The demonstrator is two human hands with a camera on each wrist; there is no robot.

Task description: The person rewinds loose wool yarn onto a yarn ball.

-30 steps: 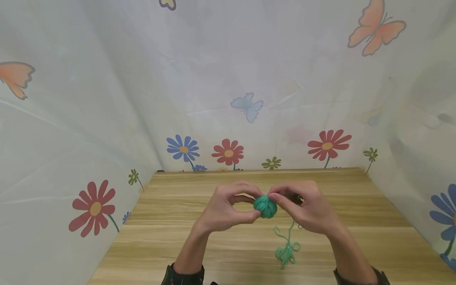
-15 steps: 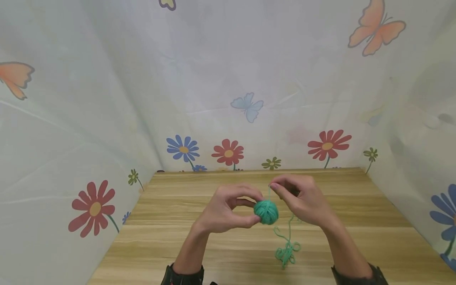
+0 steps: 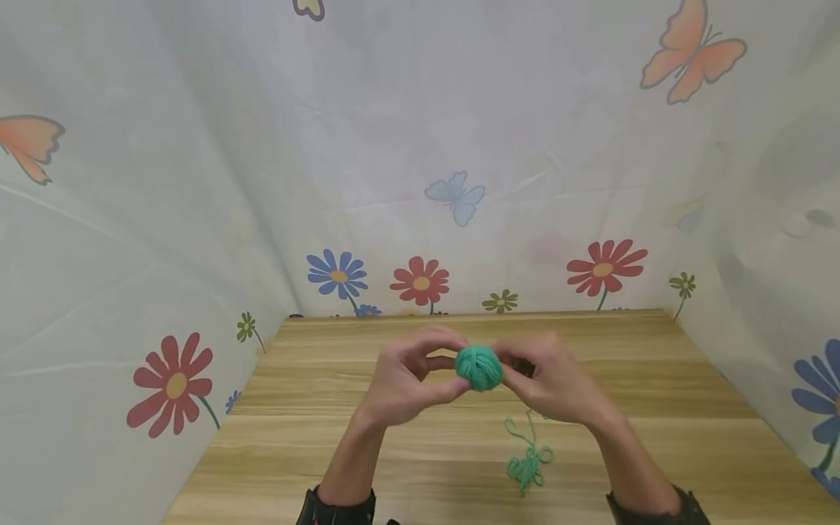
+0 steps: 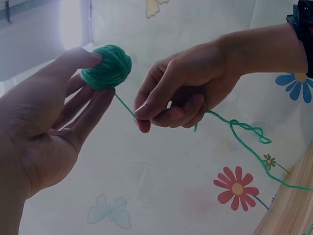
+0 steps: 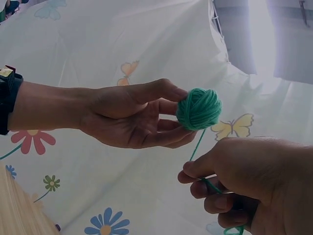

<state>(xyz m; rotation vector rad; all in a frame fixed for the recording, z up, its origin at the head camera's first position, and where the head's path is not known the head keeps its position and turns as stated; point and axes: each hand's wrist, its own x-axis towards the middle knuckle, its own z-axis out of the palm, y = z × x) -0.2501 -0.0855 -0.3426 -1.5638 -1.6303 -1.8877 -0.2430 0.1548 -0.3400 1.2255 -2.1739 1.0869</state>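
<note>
A small green ball of yarn (image 3: 480, 368) is held up above the table between thumb and fingertips of my left hand (image 3: 410, 379). Just right of it, my right hand (image 3: 554, 379) pinches the strand that leads off the ball. In the left wrist view this strand (image 4: 125, 105) runs taut from the ball's underside to the right thumb and forefinger. The right wrist view shows the yarn passing on through the curled fingers (image 5: 217, 201). From there the tail hangs to a loose tangle of green yarn (image 3: 526, 467) on the table.
The wooden table (image 3: 328, 452) is bordered by a pale curtain (image 3: 367, 117) printed with flowers and butterflies at the back and both sides. The loose yarn lies below and in front of the right hand.
The right hand first lifted away from the ball with the strand stretched up, then came down beside the ball's right side. The ball has shifted slightly left and turned; the tangle stays put.
</note>
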